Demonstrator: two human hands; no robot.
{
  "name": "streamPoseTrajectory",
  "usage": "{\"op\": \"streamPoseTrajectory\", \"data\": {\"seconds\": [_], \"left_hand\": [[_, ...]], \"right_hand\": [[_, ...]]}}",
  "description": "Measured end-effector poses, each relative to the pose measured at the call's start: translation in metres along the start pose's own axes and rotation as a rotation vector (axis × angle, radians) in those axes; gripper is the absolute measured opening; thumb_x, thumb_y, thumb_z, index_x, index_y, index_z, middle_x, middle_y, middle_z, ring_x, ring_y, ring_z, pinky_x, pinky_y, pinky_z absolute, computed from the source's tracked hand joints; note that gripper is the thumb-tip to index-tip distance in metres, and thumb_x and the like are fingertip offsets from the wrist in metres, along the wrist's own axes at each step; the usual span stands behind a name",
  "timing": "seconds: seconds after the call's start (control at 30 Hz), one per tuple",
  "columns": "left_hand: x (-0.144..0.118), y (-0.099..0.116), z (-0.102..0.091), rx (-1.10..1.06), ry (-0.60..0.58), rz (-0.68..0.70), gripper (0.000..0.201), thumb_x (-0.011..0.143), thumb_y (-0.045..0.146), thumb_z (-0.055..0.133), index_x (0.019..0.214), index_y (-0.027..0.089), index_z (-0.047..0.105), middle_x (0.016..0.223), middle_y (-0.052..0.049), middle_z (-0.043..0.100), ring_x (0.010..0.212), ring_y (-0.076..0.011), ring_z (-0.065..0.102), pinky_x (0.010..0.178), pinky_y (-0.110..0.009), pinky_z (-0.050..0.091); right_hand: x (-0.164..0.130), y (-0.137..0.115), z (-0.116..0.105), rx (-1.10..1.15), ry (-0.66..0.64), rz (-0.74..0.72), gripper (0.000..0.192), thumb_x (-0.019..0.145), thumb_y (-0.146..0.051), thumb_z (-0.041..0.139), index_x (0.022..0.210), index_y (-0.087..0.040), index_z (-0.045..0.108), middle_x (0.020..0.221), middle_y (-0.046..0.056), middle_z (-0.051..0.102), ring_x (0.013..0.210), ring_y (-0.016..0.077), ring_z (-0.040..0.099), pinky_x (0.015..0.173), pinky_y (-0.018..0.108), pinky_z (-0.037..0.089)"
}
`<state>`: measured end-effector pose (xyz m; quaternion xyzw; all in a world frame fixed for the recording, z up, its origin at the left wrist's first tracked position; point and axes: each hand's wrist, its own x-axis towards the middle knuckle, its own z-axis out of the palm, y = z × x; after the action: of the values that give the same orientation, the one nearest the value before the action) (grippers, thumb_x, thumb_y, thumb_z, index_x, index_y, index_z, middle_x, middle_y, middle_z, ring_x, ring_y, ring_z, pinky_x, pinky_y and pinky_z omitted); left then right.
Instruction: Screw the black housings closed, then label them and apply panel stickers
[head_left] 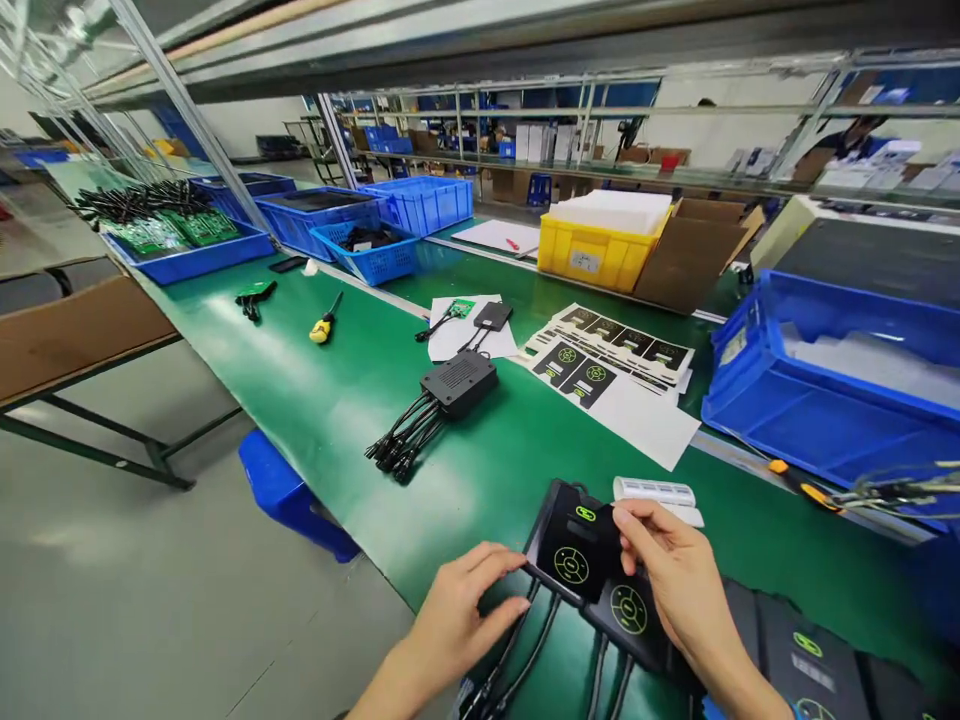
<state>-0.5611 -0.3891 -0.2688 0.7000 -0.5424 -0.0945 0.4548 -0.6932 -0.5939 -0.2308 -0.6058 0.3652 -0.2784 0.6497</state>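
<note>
A black control box with green ring markings (574, 550) lies at the near edge of the green bench (360, 400), on top of a second, similar box (630, 610). My right hand (679, 580) pinches its right top corner. My left hand (457, 610) touches its left edge with the fingertips, close to the black cables (525, 650) that hang off the bench. A small white strip of labels (656, 492) lies just behind my right hand. More black boxes (810, 665) sit to the right.
A black box with a cable bundle (457, 382) lies mid-bench, beside a sheet of black and green stickers (607, 350). Blue bins (832, 390), a yellow bin (596, 250), a cardboard box (694, 255) and a yellow-handled screwdriver (324, 325) stand around. A blue stool (289, 495) sits below.
</note>
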Motion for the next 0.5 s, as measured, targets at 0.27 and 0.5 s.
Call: {"op": "streamPoseTrajectory", "data": {"seconds": [0.27, 0.5], "left_hand": [[-0.003, -0.002, 0.013, 0.209, 0.136, 0.194, 0.023, 0.095, 0.018, 0.057, 0.117, 0.014, 0.062, 0.107, -0.01, 0.072, 0.093, -0.0193, 0.071, 0.079, -0.029, 0.061], [-0.003, 0.0, 0.012, 0.194, 0.134, 0.2, 0.025, 0.093, 0.015, 0.06, 0.118, 0.011, 0.062, 0.112, -0.013, 0.072, 0.097, -0.0195, 0.071, 0.083, -0.03, 0.061]], "right_hand": [[0.01, 0.014, 0.002, -0.027, 0.096, 0.074, 0.039, 0.065, -0.049, 0.081, 0.08, -0.015, 0.07, 0.056, -0.001, 0.055, 0.044, 0.008, 0.049, 0.043, 0.02, 0.04], [0.01, 0.014, 0.001, -0.117, 0.087, 0.08, 0.035, 0.07, -0.046, 0.079, 0.086, -0.016, 0.072, 0.058, 0.0, 0.057, 0.045, 0.0088, 0.051, 0.043, 0.021, 0.041]]}}
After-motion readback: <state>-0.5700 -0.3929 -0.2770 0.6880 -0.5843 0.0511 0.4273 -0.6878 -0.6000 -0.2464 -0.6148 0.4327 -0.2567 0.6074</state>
